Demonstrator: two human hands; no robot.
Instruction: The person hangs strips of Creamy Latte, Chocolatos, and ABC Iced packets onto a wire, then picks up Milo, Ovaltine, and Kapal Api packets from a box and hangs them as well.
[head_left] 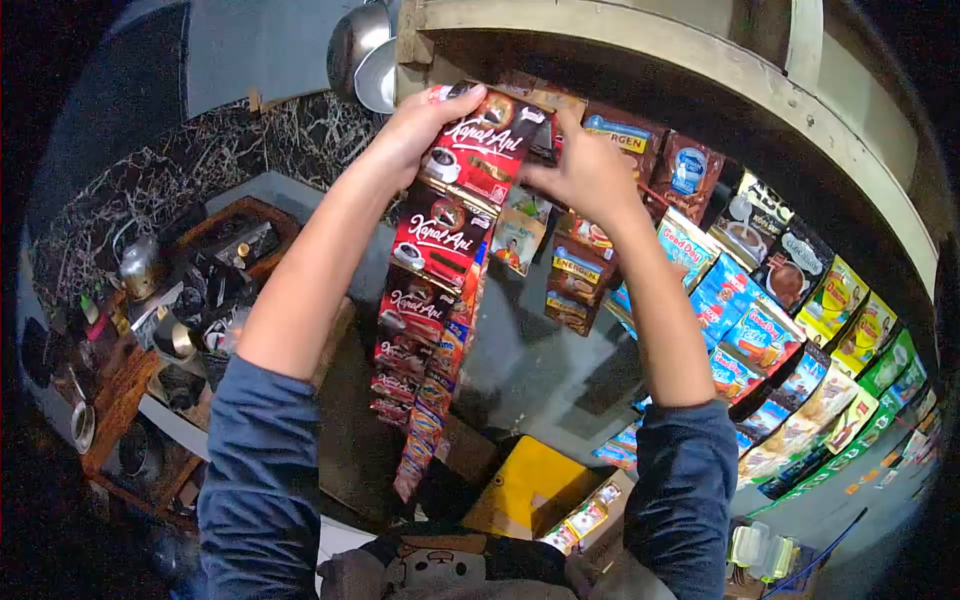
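A long strip of red Kapal Api coffee sachets (436,240) hangs down in front of me, folded between its packets. My left hand (425,125) is closed on its top sachet, thumb across the upper edge. At the right edge of that sachet is my right hand (592,180), fingers curled around a dark bit of packaging that I cannot make out. Behind the red strip hangs an orange and blue sachet strip (430,400). Brown Energen sachets (578,280) hang just below my right hand.
A curved wooden beam (640,35) runs overhead, with rows of hanging sachets such as blue Good Day packs (720,305) on the right. Metal pans (362,60) hang at the top. Left stands a cluttered wooden rack (120,440) with a kettle (140,265). Below lies a yellow packet (530,485).
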